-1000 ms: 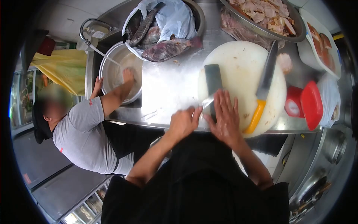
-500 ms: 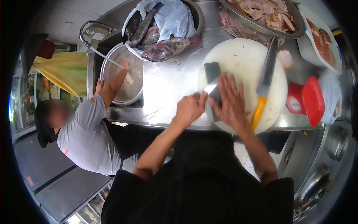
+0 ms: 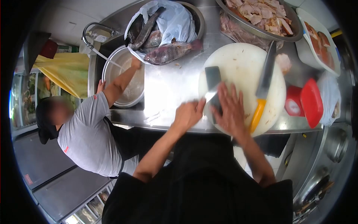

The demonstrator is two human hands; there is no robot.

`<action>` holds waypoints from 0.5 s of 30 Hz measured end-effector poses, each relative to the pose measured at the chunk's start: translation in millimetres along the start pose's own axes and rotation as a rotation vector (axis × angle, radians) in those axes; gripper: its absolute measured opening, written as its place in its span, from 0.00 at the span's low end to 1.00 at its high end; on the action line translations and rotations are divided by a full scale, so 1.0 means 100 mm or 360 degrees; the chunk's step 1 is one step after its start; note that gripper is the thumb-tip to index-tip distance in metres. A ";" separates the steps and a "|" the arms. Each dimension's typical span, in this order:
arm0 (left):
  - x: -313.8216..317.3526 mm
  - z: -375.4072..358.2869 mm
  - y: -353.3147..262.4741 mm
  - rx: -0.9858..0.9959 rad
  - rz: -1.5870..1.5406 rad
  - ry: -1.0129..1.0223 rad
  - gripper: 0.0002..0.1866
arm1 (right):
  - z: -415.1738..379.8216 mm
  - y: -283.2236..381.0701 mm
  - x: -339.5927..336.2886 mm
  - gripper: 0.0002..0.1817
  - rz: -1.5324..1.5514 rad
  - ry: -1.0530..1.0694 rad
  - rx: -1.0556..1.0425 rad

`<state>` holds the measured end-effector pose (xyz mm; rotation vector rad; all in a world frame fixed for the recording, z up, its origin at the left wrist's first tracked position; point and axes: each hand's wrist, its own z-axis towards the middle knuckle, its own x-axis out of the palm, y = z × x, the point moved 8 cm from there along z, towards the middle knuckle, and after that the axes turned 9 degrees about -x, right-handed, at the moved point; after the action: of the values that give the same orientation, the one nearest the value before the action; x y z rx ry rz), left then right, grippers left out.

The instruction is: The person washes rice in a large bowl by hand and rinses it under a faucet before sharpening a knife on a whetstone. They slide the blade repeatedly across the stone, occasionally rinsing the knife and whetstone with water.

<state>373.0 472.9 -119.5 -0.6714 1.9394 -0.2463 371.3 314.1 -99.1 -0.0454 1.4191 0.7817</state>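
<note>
My left hand [image 3: 188, 114] grips the handle of a knife [image 3: 210, 96] whose bright blade lies across a dark flat stone [image 3: 212, 76]. The stone rests on a round white cutting board [image 3: 238, 61] at the counter's front edge. My right hand [image 3: 231, 108] lies flat, fingers spread, pressing on the blade and the near end of the stone. A cleaver [image 3: 266, 72] with a yellow handle lies on the board just right of my right hand.
Whole fish [image 3: 167, 52] spill from a white bag [image 3: 175, 20]. A metal bowl of cut meat [image 3: 261, 15] and a red tub [image 3: 307, 100] stand right. A co-worker [image 3: 89, 134] at left reaches into a steel basin [image 3: 125, 99] under a tap [image 3: 91, 31].
My hands pushed the knife away along the stone, then drew it slightly back. The co-worker's arm reached toward the basin's far rim.
</note>
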 end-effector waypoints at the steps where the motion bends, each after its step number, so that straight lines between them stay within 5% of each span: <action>1: -0.01 -0.18 0.06 -0.0058 -0.0082 0.0082 0.30 | -0.13 0.11 -0.02 0.40 0.0086 0.0057 0.0027; 11: -0.10 0.12 -0.13 0.0075 0.0015 -0.0175 0.31 | 0.22 -0.15 -0.05 0.36 0.0068 -0.0147 0.0010; 15: 0.05 -0.37 0.09 0.0065 0.0013 -0.0050 0.29 | -0.34 0.18 -0.03 0.36 0.0147 0.0031 0.0057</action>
<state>335.6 473.2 -110.3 -0.6368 1.9021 -0.2682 333.3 310.5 -95.0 0.0406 1.4612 0.8337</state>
